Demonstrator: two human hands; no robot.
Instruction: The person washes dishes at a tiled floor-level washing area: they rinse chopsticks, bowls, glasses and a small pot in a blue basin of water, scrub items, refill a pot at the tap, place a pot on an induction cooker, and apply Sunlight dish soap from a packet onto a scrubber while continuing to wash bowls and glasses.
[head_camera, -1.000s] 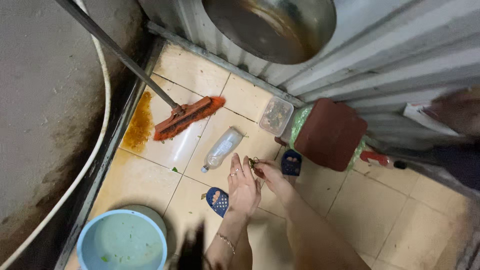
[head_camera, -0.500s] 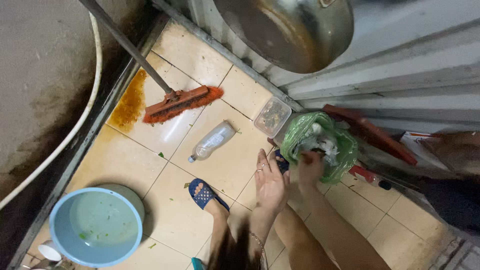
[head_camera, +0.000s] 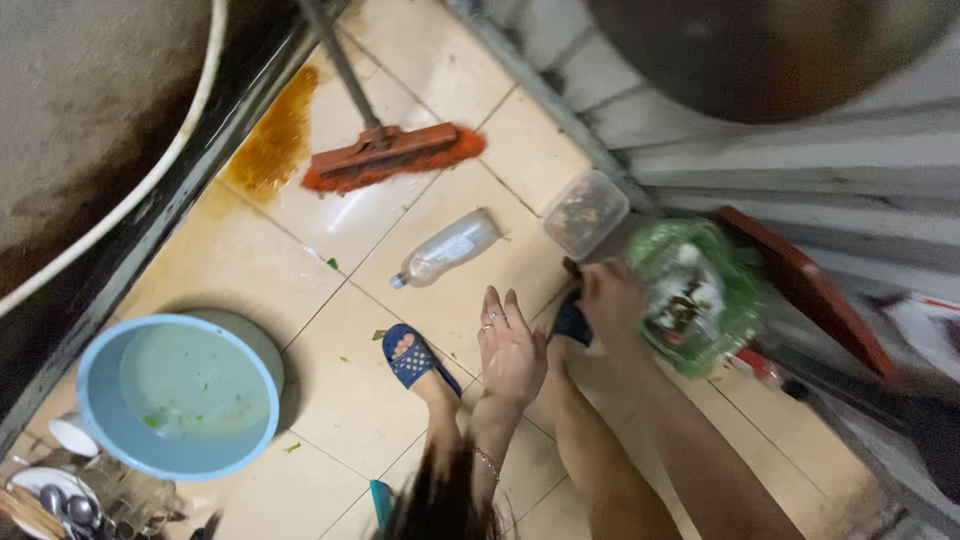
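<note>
1. The left hand (head_camera: 512, 352) wears a thin ring on one finger.
2. A fine chain bracelet (head_camera: 487, 461) goes around the left wrist.
3. Both forearms are bare, without sleeves.
4. The feet wear dark blue slippers (head_camera: 412, 357) with a patterned strap.
5. Dark hair (head_camera: 440, 500) shows at the bottom edge.

Bare tiles (head_camera: 350, 380) beside basin (head_camera: 100, 380)

A light blue basin (head_camera: 178, 395) sits on the tiled floor (head_camera: 240, 240). Up and right of the basin lies a clear plastic bottle (head_camera: 447, 248), with an orange broom (head_camera: 392, 155) beyond it. A clear plastic box (head_camera: 585, 212) stands just right of the bottle.
</note>
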